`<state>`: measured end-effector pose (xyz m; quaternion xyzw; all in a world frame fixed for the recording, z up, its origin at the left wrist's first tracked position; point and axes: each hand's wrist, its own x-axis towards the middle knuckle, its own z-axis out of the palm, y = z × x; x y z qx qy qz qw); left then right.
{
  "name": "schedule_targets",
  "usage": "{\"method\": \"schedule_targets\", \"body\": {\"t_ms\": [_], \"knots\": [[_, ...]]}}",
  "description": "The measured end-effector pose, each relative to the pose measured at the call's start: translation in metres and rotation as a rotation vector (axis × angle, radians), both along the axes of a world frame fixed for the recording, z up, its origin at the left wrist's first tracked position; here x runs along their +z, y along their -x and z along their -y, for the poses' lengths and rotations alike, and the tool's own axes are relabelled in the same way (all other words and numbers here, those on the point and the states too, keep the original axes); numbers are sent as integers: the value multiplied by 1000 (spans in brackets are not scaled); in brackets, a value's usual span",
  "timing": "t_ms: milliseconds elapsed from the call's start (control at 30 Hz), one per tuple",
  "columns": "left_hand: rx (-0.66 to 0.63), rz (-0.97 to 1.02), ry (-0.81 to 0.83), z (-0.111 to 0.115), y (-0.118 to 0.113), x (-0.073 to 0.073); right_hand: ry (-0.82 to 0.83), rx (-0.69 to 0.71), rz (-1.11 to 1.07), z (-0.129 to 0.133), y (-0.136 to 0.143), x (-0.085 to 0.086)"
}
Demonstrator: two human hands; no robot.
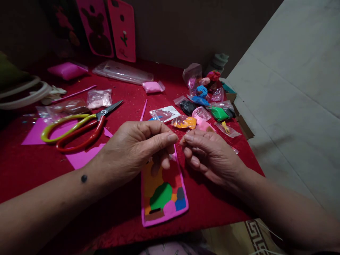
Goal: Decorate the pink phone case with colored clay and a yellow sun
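Note:
My left hand [145,147] hovers over the top of a phone case [161,196] with its thumb and forefinger pinched together. Close to it, fingertips a small gap apart, my right hand [212,156] is also pinched. A tiny orange-looking speck seems to show at the right fingertips, but anything in either pinch is too small to make out. The case lies flat on the red cloth, edged in pink and covered in orange, red, green, blue, grey and brown patches. Its upper part is hidden behind my left hand.
Scissors [102,113] with yellow and red handles lie left, over pink sheets [79,161]. Bags of coloured clay, including orange [186,122] and green [219,113], crowd the right back. Clear cases [123,72] lie behind; decorated pink cases [122,32] lean on the wall.

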<state>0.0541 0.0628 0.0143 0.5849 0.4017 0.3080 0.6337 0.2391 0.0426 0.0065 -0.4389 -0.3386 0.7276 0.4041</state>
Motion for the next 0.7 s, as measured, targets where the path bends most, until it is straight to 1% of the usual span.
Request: {"method": "schedule_targets", "body": {"t_ms": [200,400,567,700], "knots": [[69,-45,-149,5,-5,1,-16,-19,65,3,2,0],[132,-131,-332,8,-7,1,-132,22,207,5,0,-2],[113,-197,-394,9,-5,-4,-174,40,274,7,-1,-3],[114,-238,-445,10,-5,-6,-145,45,263,7,-1,-2]]}}
